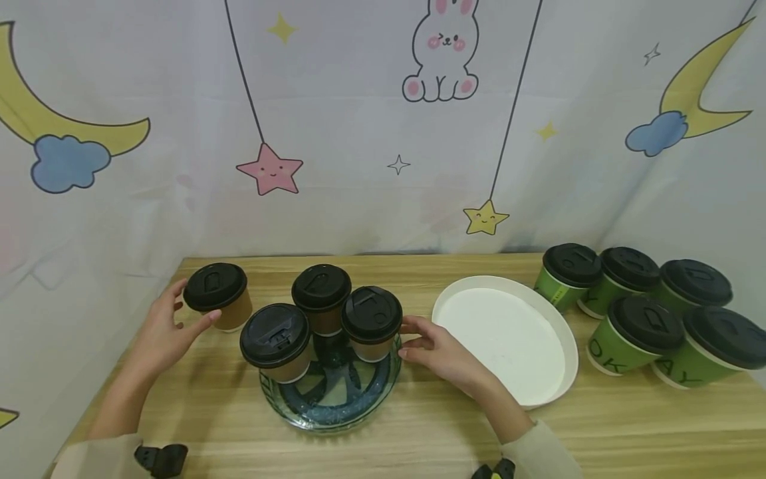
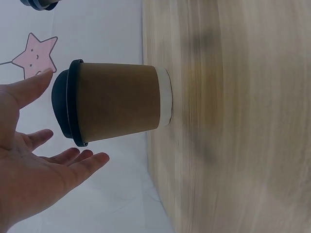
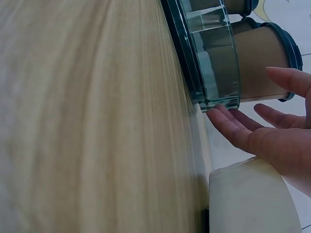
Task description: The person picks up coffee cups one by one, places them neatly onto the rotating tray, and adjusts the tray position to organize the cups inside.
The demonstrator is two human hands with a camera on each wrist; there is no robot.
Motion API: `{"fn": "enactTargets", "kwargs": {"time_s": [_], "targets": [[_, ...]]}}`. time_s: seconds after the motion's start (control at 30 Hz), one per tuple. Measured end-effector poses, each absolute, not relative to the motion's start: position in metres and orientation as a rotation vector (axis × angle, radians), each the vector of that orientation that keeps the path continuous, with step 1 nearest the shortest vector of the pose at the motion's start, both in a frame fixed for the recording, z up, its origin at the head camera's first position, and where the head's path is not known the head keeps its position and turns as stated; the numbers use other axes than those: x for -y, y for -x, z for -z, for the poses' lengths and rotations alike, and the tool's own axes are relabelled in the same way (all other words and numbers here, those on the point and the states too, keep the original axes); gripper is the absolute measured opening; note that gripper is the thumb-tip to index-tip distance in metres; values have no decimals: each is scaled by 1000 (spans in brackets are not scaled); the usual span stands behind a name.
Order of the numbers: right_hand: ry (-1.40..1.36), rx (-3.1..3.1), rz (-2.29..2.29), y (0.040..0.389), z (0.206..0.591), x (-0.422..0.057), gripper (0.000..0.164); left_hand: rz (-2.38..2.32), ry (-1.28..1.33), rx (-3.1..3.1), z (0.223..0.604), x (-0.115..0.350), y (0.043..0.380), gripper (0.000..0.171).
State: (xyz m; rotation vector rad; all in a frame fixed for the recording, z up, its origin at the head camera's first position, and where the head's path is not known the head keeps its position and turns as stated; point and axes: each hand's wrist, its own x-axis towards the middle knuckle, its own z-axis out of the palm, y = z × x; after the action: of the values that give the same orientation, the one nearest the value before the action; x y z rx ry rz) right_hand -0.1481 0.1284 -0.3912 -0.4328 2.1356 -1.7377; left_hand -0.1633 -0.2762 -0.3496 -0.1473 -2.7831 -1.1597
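A brown paper cup with a black lid [image 1: 217,286] stands upright on the table at the left. Around it my left hand [image 1: 161,336] is spread, thumb and fingers apart; the left wrist view shows a gap between the fingers and the cup [image 2: 119,102]. Three similar lidded cups, one front left [image 1: 276,338], one behind [image 1: 322,289] and one at right [image 1: 372,316], stand on a round clear glass dish [image 1: 332,418]. My right hand [image 1: 439,352] is beside the right-hand cup, fingers loosely bent, fingertips close to the dish rim [image 3: 235,77]. Whether they touch it I cannot tell.
Right of the dish lies a round white tray [image 1: 505,339]. Several green cups with black lids [image 1: 622,346] stand together at the table's right end. A patterned cloth [image 1: 359,219] hangs behind the wooden table [image 1: 419,439].
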Motion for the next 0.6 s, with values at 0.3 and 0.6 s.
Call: {"fn": "enactTargets", "kwargs": {"time_s": [0.3, 0.6], "targets": [[416, -2149, 1744, 147, 391, -129, 53, 1172, 113, 2807, 350, 277, 170, 85], [424, -2167, 1720, 149, 394, -131, 50, 1113, 92, 2814, 350, 275, 177, 85]]}}
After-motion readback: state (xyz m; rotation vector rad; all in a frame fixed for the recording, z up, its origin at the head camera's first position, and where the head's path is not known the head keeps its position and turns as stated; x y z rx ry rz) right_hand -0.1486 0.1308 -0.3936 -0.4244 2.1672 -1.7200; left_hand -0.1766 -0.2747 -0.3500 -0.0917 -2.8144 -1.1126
